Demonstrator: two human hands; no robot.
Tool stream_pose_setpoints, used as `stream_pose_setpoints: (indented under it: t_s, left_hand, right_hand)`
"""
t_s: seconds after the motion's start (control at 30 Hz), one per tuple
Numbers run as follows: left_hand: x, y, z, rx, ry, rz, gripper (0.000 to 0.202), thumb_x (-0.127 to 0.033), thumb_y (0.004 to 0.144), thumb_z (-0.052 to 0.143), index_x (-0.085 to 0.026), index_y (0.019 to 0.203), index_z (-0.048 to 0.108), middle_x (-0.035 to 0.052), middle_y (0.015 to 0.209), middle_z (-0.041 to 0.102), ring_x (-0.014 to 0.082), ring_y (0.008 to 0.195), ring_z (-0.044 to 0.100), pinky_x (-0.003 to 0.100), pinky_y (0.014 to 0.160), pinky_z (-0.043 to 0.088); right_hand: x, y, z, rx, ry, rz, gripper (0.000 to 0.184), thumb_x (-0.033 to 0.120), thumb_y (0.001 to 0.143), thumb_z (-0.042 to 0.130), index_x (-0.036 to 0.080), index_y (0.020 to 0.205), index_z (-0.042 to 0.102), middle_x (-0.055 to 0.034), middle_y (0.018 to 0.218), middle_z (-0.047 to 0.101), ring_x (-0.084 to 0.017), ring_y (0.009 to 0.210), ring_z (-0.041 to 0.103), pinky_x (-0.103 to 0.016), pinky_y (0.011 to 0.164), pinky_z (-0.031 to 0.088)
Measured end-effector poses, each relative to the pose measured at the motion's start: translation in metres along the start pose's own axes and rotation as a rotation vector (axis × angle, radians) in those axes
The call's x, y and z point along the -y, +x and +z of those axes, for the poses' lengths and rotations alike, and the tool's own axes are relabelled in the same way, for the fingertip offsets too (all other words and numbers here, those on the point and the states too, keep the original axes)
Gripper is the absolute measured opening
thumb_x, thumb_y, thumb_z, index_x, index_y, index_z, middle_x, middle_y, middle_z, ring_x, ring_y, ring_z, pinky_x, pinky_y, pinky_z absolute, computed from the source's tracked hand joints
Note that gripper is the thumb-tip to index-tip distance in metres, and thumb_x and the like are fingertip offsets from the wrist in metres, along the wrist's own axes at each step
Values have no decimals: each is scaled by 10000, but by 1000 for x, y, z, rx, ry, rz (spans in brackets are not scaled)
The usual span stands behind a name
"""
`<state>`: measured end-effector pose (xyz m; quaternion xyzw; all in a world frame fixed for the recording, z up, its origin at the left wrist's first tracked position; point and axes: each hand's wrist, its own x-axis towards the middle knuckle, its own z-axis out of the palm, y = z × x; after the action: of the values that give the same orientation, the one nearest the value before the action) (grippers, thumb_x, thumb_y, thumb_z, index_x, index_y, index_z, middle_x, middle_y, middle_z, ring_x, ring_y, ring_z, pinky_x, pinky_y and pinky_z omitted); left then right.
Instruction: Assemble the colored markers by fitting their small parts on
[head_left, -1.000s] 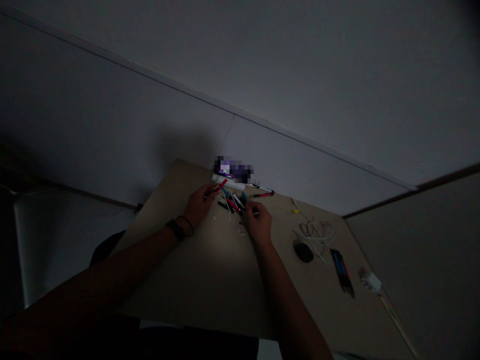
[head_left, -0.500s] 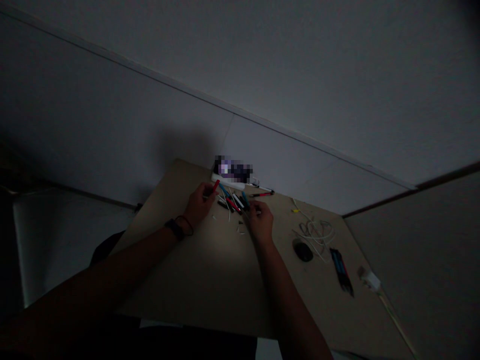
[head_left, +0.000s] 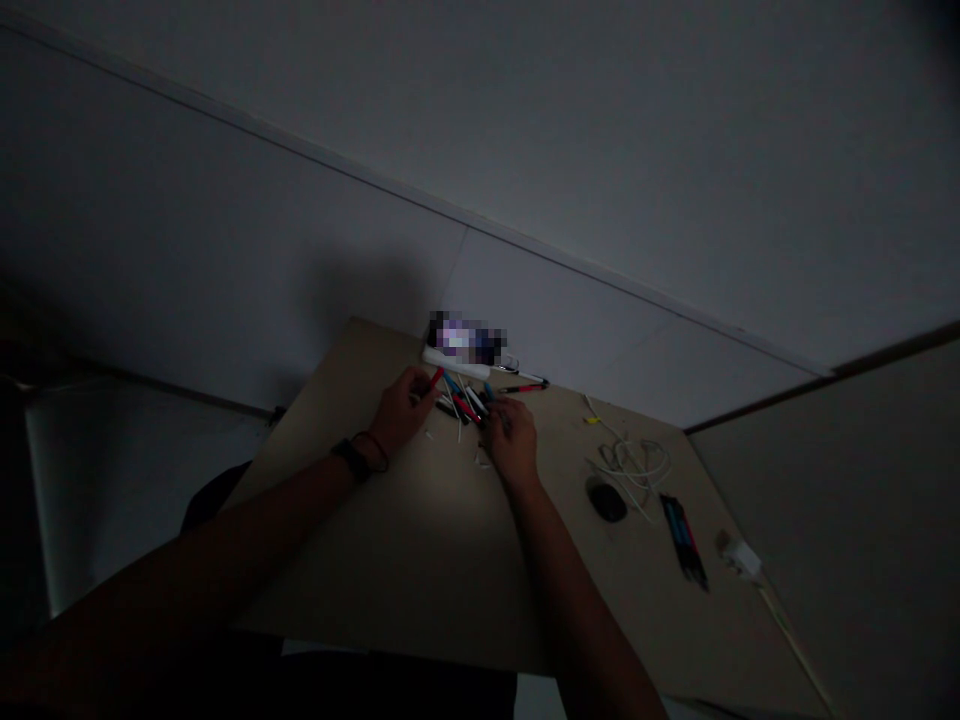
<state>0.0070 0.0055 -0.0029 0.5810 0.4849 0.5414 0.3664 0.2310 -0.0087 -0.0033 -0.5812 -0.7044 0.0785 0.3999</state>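
Observation:
In the dim head view, my left hand (head_left: 403, 408) has its fingers closed on a red pen part (head_left: 436, 379) that sticks up past the fingertips. A heap of loose pen parts (head_left: 463, 402), with red, blue, black and white pieces and thin white refills, lies between my hands. My right hand (head_left: 514, 438) is at the right side of this heap, fingertips pinched together over its edge. Whatever is in those fingers is too dark and small to name. Small white scraps (head_left: 481, 458) lie on the table below the heap.
Behind the heap a phone with a blurred screen (head_left: 466, 340) leans on a white stand (head_left: 456, 364). A red-and-black pen (head_left: 523, 388) lies right of it. Farther right on the table (head_left: 420, 560) are a black mouse (head_left: 606, 502), white cables (head_left: 634, 465), a row of pens (head_left: 684, 542) and a white plug (head_left: 741, 558).
My right hand has moved slightly left, in closer to the heap. The red pen part in my left hand has shifted a little right and down.

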Motion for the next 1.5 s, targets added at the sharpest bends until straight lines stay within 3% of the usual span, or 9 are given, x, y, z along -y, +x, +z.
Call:
stream_pose_setpoints:
  t_s: [0.13,0.4,1.0,1.33,1.5]
  left_hand:
    - [2,0,1,10,29,6,162,-327,877,659,-211,934,562,9,915,671,159,833,653,274,736,506]
    - [3,2,2,8,26,16,137,-305,877,644,-211,908,548,2,907,665,152,820,646,257,720,502]
    - [1,1,-1,37,-37,-5,117,-283,917,592,-207,1005,579,28,940,707,184,890,686,307,804,525]
    - [2,1,-1,56,-74,-26,74,-274,937,545,-213,976,564,21,891,709,166,823,664,297,798,524]
    - [5,3,0,62,-75,-34,62,-273,931,548,-214,942,564,17,876,705,165,824,659,285,785,520]
  right_hand:
    - [2,-3,4,41,13,-106,315,290,974,453,213,1025,755,-118,1238,692,-282,1205,586,-495,1057,451]
    - [16,-11,13,263,12,-262,336,273,975,519,257,1249,714,-78,1388,648,-283,1353,504,-551,1152,415]
    - [14,-9,12,228,-90,-173,363,332,975,554,206,1276,712,-119,1366,665,-314,1296,563,-537,1130,440]
    - [15,-10,15,344,-158,-242,448,349,1013,483,222,1425,605,-84,1521,560,-324,1528,317,-586,1210,338]
    - [12,-10,17,328,-224,-201,444,378,1018,480,216,1410,613,-106,1481,588,-331,1508,350,-577,1208,334]
